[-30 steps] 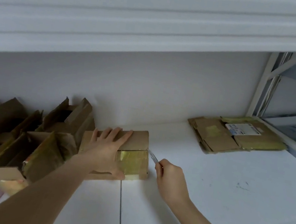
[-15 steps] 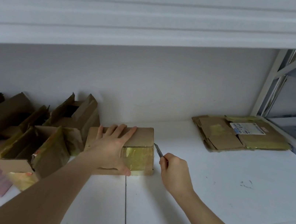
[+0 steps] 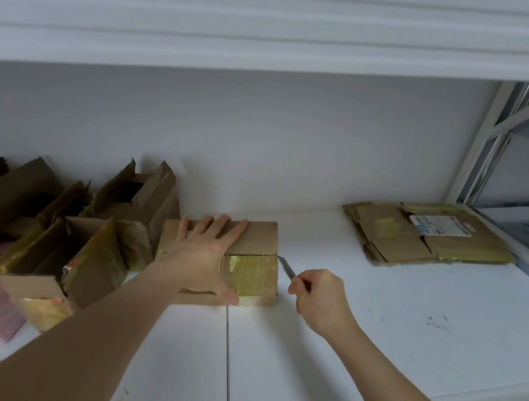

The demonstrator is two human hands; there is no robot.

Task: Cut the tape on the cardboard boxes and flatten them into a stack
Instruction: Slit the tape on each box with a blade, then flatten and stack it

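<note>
A small cardboard box [image 3: 249, 253] sat on a white shelf [image 3: 357, 326], close to the back wall. Shiny yellowish tape [image 3: 251, 276] covered the box's front face. The left hand [image 3: 209, 254] lay flat on the box, fingers straight and spread over its top, thumb reaching down the front face. Just right of the box, the right hand [image 3: 318, 297] had its fingers curled around a small knife [image 3: 287, 268]. The knife's blade pointed at the box's upper right edge; whether the tip touched the cardboard could not be told. Left of the box, touching it, stood a crowded group of open boxes [image 3: 45, 221] with raised flaps, some taped, one pink. Well to the right of the box, near the shelf's far end, lay a stack of flattened boxes [image 3: 423, 239], the topmost bearing a white label [image 3: 439, 225].
</note>
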